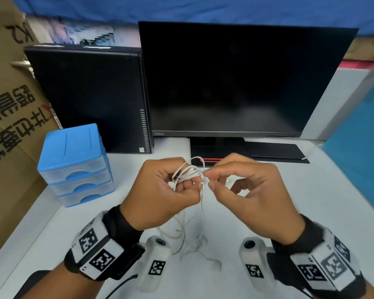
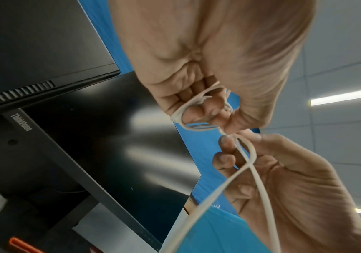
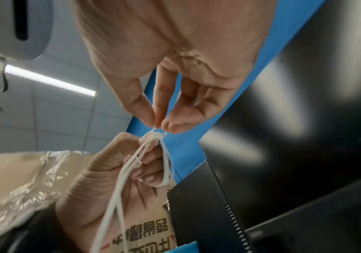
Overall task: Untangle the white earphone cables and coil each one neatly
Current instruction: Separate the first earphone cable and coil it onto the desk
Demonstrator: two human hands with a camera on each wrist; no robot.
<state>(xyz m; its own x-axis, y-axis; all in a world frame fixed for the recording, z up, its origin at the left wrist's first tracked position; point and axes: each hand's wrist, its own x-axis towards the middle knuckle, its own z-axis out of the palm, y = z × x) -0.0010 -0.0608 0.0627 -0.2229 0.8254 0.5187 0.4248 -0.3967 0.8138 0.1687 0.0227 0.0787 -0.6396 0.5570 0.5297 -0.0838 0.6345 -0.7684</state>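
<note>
Earphone cables (image 1: 187, 173) are held above the bench (image 1: 311, 190) in front of the monitor (image 1: 235, 83), looped around the curled left hand (image 1: 160, 190), while the right hand (image 1: 246, 190), directly beside it, pinches the knot between thumb and forefinger; loose strands hang straight down.

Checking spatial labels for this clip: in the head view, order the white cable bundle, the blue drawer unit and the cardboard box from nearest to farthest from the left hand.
1. White cable bundle: looped round the left hand fingers.
2. Blue drawer unit: on the table, to its left.
3. Cardboard box: far left, beyond the drawers.
</note>
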